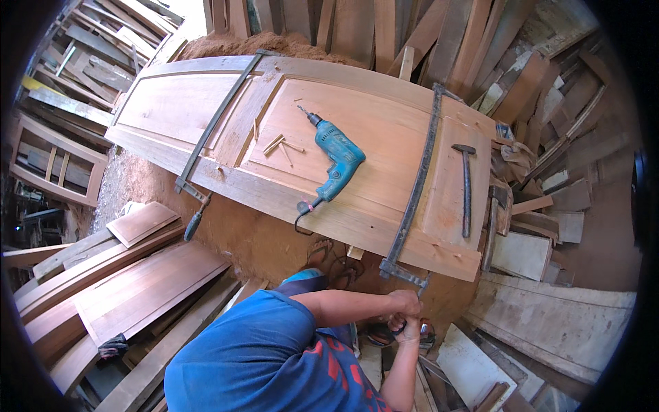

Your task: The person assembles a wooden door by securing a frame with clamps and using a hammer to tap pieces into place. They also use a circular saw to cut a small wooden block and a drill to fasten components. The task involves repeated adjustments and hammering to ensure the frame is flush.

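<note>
A wooden panel door (329, 199) lies flat across supports, with two long bar clamps across its width. At the near end of the right bar clamp (417, 199), my left hand (406, 303) is closed around the screw end. Just below it, my right hand (405, 328) grips the dark handle of the same clamp, mostly hidden by the fingers. The left bar clamp (221, 122) has its handle hanging free past the door's near edge. On the door lie a blue power drill (338, 159), several small wooden dowels (274, 144) and a hammer (466, 189).
Loose panels (147, 295) and boards are stacked at the left. Planks (357, 34) stand upright behind the door beside a sawdust heap (274, 47). Pale offcuts (522, 254) crowd the right side. The drill's cord (297, 223) drops over the near edge.
</note>
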The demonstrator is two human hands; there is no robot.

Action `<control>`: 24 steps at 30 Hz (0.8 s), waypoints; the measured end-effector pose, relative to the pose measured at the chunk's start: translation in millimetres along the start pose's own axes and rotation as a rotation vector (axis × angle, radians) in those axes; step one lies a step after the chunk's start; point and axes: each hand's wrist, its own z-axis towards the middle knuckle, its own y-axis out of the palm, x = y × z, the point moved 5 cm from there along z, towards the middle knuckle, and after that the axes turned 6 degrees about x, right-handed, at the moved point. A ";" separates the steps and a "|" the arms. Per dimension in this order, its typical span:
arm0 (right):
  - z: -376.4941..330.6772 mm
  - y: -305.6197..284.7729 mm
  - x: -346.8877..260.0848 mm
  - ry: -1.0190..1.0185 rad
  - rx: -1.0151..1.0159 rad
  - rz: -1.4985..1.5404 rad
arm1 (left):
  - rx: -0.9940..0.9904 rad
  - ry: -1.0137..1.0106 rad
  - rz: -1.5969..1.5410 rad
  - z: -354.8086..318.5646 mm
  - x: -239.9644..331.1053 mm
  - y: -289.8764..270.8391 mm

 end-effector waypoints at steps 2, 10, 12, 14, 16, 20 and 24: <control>-6.0 3.2 -3.1 -0.044 0.109 -0.068 | -0.042 0.042 0.000 11.2 -2.9 12.0; -27.7 52.7 -31.6 -0.368 0.733 -0.726 | -0.254 0.225 -0.587 65.8 -43.7 57.4; -25.7 39.2 -31.7 -0.333 0.609 -0.650 | -0.391 0.095 -0.582 41.5 -36.2 44.9; -14.3 7.5 -23.1 -0.247 0.408 -0.497 | -0.327 0.077 -0.503 -1.9 -28.4 18.7; -20.1 19.3 -24.9 -0.127 0.102 -0.215 | -0.276 0.067 -0.475 -21.4 -65.6 6.7; -3.4 15.3 -14.5 -0.002 -0.236 0.130 | -0.050 0.083 -0.164 -97.6 -119.8 -60.6; -17.6 32.8 -11.8 -0.100 0.033 -0.038 | 0.270 0.235 -0.271 -175.1 -132.6 -133.4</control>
